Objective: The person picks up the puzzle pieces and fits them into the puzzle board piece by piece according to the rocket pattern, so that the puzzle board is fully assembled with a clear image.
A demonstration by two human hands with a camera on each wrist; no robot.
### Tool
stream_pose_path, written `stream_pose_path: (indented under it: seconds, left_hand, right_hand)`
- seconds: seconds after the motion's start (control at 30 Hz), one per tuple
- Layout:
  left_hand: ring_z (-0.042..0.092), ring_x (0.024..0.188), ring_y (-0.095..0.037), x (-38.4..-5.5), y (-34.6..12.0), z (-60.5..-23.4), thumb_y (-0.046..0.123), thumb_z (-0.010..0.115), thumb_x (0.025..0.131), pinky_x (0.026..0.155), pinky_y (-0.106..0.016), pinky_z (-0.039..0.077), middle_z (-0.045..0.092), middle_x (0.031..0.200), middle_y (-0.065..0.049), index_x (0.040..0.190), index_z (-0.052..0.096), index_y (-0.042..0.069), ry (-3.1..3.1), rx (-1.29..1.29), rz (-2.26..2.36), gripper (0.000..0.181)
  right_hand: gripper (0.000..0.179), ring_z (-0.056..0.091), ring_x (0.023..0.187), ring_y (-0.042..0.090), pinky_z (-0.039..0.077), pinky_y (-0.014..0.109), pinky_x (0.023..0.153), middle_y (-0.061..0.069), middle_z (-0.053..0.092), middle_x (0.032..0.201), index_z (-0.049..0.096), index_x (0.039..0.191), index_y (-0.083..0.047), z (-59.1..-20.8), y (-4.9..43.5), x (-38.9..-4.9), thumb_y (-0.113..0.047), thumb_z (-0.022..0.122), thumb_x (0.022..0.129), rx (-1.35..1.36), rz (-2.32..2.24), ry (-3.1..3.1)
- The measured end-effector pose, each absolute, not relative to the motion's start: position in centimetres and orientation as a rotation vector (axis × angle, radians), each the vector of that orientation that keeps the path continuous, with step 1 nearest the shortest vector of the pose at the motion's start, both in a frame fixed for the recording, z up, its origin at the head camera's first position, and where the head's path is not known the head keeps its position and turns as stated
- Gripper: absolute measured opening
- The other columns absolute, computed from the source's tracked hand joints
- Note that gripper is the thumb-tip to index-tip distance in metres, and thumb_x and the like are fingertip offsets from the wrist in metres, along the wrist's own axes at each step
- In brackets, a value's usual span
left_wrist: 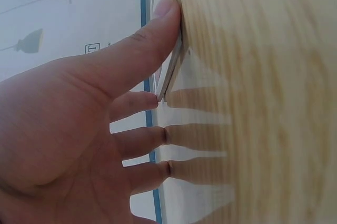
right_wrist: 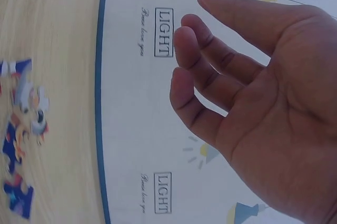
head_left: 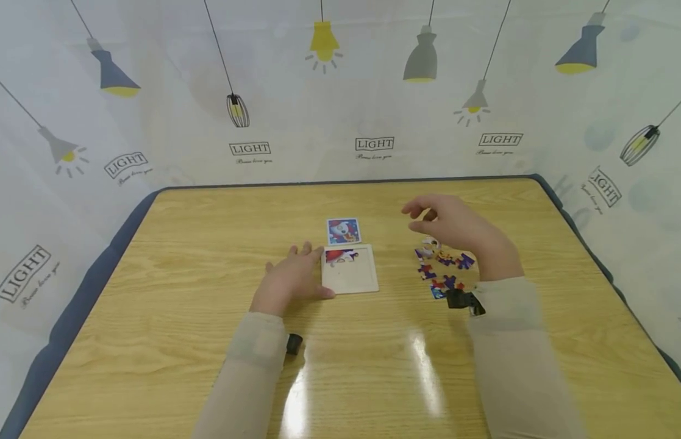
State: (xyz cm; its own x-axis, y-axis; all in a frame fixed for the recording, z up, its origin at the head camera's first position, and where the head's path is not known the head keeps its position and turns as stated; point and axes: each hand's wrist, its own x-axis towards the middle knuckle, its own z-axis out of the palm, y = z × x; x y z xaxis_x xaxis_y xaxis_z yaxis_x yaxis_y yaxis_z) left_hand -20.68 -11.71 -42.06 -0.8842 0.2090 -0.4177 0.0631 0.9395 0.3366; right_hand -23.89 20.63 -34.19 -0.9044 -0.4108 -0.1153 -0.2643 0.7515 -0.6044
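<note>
A square white puzzle tray [head_left: 348, 279] lies mid-table, with a few joined puzzle pieces [head_left: 340, 256] along its upper left. Beside its left edge rests my left hand [head_left: 293, 277], fingers spread on the table and thumb at the tray's near corner. In the left wrist view that thumb [left_wrist: 152, 37] lies against the tray's edge. My right hand [head_left: 450, 224] hovers over the far end of the loose puzzle pieces [head_left: 426, 272], fingers loosely bent. Nothing shows between its fingers in the right wrist view, where the loose pieces [right_wrist: 23, 113] lie off to the left.
Just behind the tray lies a small picture card [head_left: 343, 231] with a cartoon figure. The wooden table [head_left: 208, 244] has a dark blue edge, and a white curtain [head_left: 307, 122] printed with lamps surrounds its back and sides.
</note>
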Motion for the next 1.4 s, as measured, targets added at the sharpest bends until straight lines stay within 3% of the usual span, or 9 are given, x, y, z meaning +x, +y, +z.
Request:
stream_pose_path:
  seconds: [0.37,0.87,1.17,1.3,1.4]
  left_hand:
    - [0.004,0.168,-0.04,-20.6,-11.5,-42.0,0.056,0.084,0.087,0.123,-0.084,0.007,0.008,0.181,-0.011,0.172,0.023,0.024,2.638,0.211,0.443,0.109]
    - [0.004,0.168,-0.04,-20.7,-11.5,-42.1,0.056,0.083,0.087,0.123,-0.084,0.007,0.007,0.181,-0.011,0.172,0.022,0.024,2.633,0.211,0.428,0.109]
    - [0.004,0.168,-0.041,-20.8,-11.4,-42.2,0.056,0.083,0.087,0.123,-0.084,0.008,0.007,0.181,-0.01,0.172,0.023,0.023,2.633,0.209,0.428,0.108]
    - [0.004,0.168,-0.041,-20.7,-11.6,-42.2,0.056,0.083,0.088,0.123,-0.085,0.008,0.007,0.181,-0.011,0.172,0.023,0.023,2.634,0.212,0.426,0.108]
    - [0.004,0.168,-0.041,-20.7,-11.7,-42.2,0.056,0.083,0.088,0.122,-0.086,0.008,0.006,0.181,-0.01,0.172,0.022,0.023,2.63,0.213,0.427,0.108]
  right_hand:
    - [0.04,0.066,0.117,0.031,0.057,0.046,0.089,0.016,0.068,0.136,0.064,0.143,-0.01,-34.4,27.2,-23.2,-0.029,0.065,0.108,-0.505,-0.78,2.776]
    - [0.042,0.066,0.099,0.026,0.057,0.03,0.07,0.013,0.067,0.111,0.062,0.133,0.0,-41.6,32.1,-23.1,-0.029,0.071,0.104,-0.303,-0.762,2.709]
    - [0.06,0.058,0.098,0.023,0.051,0.034,0.082,0.012,0.064,0.112,0.054,0.134,-0.001,-43.4,33.4,-23.4,-0.041,0.079,0.097,-0.283,-0.778,2.616]
    - [0.059,0.056,0.1,0.023,0.049,0.035,0.086,0.012,0.061,0.113,0.054,0.135,-0.001,-44.0,33.8,-23.7,-0.039,0.079,0.097,-0.282,-0.818,2.589]
    - [0.055,0.052,0.098,0.022,0.045,0.032,0.082,0.01,0.057,0.109,0.056,0.132,-0.001,-44.2,33.8,-23.9,-0.037,0.078,0.098,-0.296,-0.83,2.575]
